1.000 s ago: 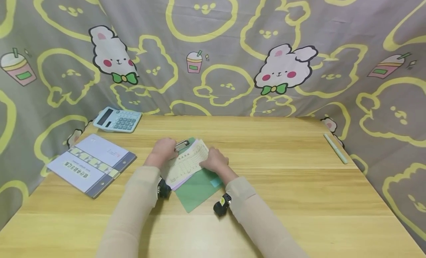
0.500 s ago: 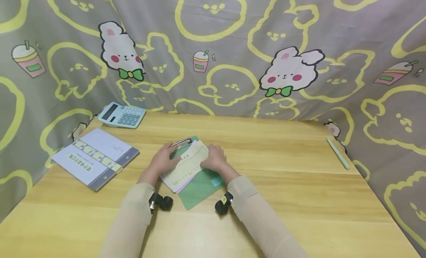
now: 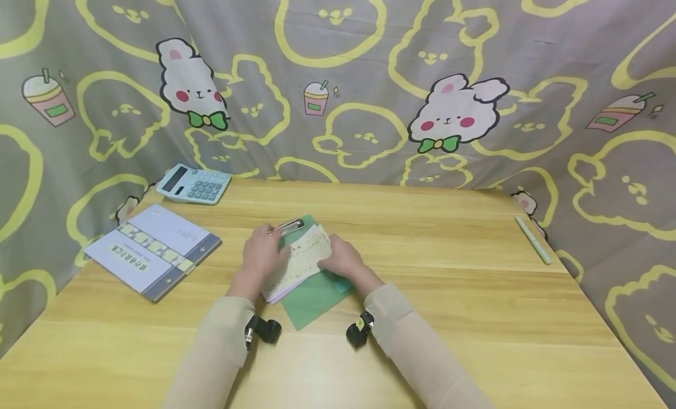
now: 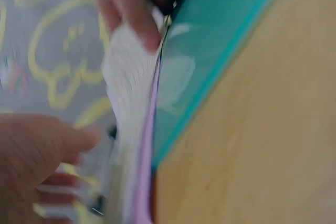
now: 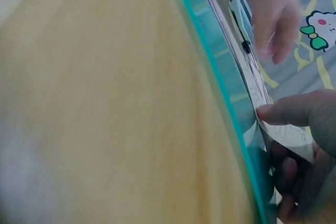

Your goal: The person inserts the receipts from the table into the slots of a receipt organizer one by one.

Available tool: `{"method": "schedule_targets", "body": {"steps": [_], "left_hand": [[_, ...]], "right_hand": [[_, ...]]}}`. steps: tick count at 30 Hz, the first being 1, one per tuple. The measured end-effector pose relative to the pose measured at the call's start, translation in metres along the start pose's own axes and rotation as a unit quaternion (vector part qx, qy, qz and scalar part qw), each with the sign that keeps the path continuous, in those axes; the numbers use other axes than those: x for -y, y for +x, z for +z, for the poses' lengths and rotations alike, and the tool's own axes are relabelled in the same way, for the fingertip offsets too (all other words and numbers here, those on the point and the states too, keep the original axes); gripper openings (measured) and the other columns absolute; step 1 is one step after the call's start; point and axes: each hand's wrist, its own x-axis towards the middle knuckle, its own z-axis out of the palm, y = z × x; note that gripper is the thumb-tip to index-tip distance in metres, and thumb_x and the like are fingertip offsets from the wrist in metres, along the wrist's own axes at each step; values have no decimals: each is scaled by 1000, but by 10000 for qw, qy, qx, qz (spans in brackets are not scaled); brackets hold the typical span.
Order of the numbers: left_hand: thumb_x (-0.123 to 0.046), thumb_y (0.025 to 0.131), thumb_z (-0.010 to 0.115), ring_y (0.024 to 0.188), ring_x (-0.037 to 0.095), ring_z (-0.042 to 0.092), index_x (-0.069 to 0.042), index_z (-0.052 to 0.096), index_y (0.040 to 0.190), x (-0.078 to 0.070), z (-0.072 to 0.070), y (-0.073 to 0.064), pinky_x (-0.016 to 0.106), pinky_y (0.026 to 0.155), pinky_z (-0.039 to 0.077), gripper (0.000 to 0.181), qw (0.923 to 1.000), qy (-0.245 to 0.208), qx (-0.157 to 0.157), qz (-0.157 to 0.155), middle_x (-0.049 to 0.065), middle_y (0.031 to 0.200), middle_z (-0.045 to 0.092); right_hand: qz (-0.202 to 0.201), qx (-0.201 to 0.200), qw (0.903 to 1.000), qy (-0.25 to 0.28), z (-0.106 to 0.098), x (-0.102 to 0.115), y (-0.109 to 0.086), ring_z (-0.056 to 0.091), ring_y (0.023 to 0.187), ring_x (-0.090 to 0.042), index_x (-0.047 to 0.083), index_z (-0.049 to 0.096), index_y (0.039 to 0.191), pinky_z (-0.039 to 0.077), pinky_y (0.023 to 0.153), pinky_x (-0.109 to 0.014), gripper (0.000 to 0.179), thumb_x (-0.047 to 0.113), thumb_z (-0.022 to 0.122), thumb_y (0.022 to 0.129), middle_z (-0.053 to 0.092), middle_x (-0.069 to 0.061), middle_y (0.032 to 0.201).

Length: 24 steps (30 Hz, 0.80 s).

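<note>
A green see-through clipboard (image 3: 317,300) with a metal clip (image 3: 289,226) lies aslant on the table in the head view. A small stack of sheets, a cream printed form (image 3: 301,257) over a lilac sheet (image 4: 143,182), sits over it. My right hand (image 3: 344,257) pinches the sheets' right end, thumb on top and fingers beneath, as the right wrist view shows. My left hand (image 3: 263,255) is at their left end beside the clip. Its thumb and fingers stand apart around the stack's edge in the left wrist view (image 4: 44,156), gripping nothing.
A lilac and navy binder (image 3: 153,250) lies at the left of the wooden table (image 3: 449,327), with a pale blue calculator (image 3: 195,184) behind it. A light green pen (image 3: 532,240) lies at the far right. A patterned curtain (image 3: 359,57) hangs behind.
My left hand has come off the clip and moved down to the sheets' left end, its thumb spread. My right hand keeps its pinch on the sheets, almost in the same place.
</note>
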Motion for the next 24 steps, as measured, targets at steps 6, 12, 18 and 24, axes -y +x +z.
{"method": "schedule_targets", "body": {"steps": [6, 12, 18, 24], "left_hand": [[-62, 60, 63, 95, 40, 41, 7, 45, 114, -19, -10, -10, 52, 71, 37, 89, 9900, 478, 1035, -834, 28, 105, 45], [-39, 68, 68, 73, 25, 46, -1, 58, 81, -18, -11, 0, 35, 60, 41, 42, 9842, -216, 1571, -790, 13, 83, 52], [2, 71, 53, 69, 21, 49, 2, 57, 96, -28, -28, 3, 31, 60, 43, 25, 9779, -1116, 1756, 202, 10, 83, 55], [-9, 79, 59, 58, 17, 57, 0, 60, 91, -30, -37, 4, 29, 53, 47, 16, 9158, -3359, 2000, 925, 6, 76, 59]], "right_hand": [[167, -494, 9938, -983, -1, -8, -3, 38, 82, -23, 4, 52, 109, 34, 68, -35, 67, 48, 69, 62, 44, -8, 91], [216, -445, 9963, -696, -1, -18, -3, 40, 86, -24, 6, 51, 109, 35, 72, -36, 64, 47, 69, 63, 46, -8, 96], [-160, -205, 9879, 1527, -22, -36, -6, 47, 91, -24, 1, 42, 121, 39, 79, -35, 65, 31, 69, 70, 50, -13, 104], [-503, -345, 9380, 3412, -50, -59, -24, 57, 73, -22, -7, 52, 94, 48, 62, -31, 20, 7, 59, 80, 59, -14, 86]]}}
